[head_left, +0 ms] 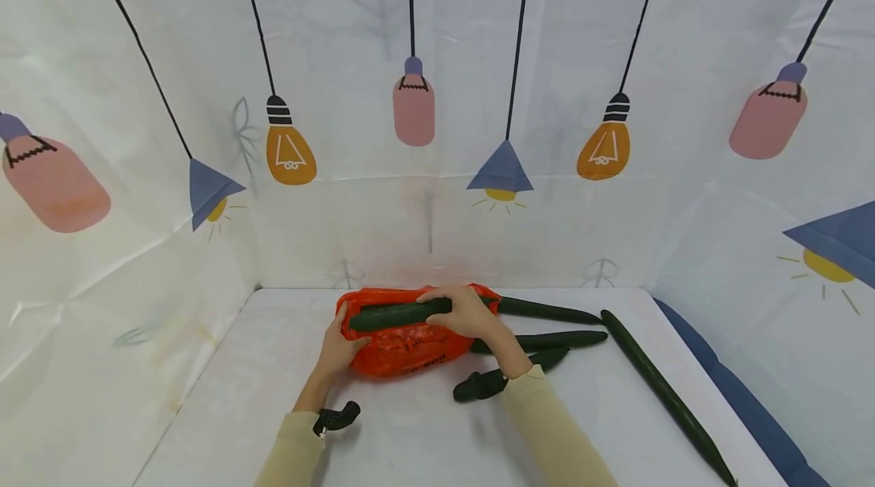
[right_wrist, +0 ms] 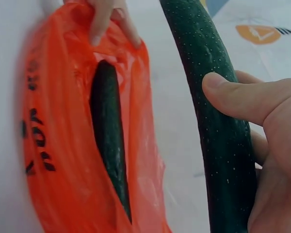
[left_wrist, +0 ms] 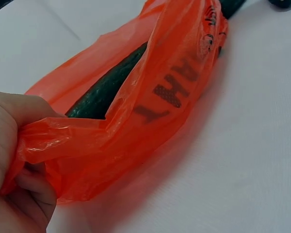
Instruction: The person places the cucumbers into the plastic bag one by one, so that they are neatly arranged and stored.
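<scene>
My left hand grips the edge of a red plastic bag with dark lettering, its thumb and fingers closed on the film in the left wrist view. A dark green cucumber lies inside the bag, seen through its opening in the right wrist view. My right hand holds another long cucumber, thumb on one side and fingers round the other. In the head view this held cucumber is above the bag, its one end pointing to the left hand.
Several more cucumbers lie on the white table: one behind the right wrist, one beside it, shorter curved ones near the right forearm, and a long one slanting along the right side. A printed white sheet encloses the table.
</scene>
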Demonstrator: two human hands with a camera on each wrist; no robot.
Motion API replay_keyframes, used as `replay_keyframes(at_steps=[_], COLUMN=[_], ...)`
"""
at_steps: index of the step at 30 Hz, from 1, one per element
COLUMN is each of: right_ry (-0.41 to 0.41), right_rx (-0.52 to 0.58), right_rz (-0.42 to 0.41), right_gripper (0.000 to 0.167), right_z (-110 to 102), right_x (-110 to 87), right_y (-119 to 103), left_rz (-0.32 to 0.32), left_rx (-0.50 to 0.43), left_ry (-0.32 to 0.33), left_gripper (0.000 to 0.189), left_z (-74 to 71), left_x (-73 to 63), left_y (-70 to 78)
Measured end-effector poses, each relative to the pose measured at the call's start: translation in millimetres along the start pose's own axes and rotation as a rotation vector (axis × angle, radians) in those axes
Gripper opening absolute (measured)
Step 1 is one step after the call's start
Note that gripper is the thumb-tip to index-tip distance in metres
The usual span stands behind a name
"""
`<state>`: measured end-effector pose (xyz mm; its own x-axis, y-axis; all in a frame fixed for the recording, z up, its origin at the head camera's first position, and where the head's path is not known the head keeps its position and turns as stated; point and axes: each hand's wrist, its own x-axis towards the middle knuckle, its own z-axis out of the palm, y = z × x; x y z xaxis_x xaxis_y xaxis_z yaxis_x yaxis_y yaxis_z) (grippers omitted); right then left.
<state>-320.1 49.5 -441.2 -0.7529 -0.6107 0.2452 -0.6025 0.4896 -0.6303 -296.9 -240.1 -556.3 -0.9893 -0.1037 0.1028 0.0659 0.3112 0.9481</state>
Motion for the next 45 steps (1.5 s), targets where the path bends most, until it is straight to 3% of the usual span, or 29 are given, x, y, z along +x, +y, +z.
replay_keyframes(at_steps=[9,17,27,33,45], right_ry=[-0.034,-0.072,-0.051,-0.028,-0.040], right_rx=[0.058,0.126,0.147,0.166,0.198], right_rz=[0.065,0.092,0.110,0.122,0.215], right_gripper=[0.036,0.036,0.035,0.033,0.031], right_z=[-4.5,-1.7,16.1,28.6,49.3], right_x=[26.2,42.4,41.2,42.0,41.9], right_y=[6.2,24.4,47.5,57.2,66.3], left_rz=[0.054,0.036,0.025,0.050,0.042], left_rx=[0.018,0.014,0.022,0.009,0.033], left_ry=[0.035,0.033,0.068,0.050,0.046], left_gripper=[0.094,0.095,0.095,0.097,0.095], left_z=[3.8,4.3,10.0,12.3,11.2], left_x=[0.7,-0.3,-4.9,-2.6,-6.1], left_y=[-3.7,-2.1,-3.5,-2.3,-1.9])
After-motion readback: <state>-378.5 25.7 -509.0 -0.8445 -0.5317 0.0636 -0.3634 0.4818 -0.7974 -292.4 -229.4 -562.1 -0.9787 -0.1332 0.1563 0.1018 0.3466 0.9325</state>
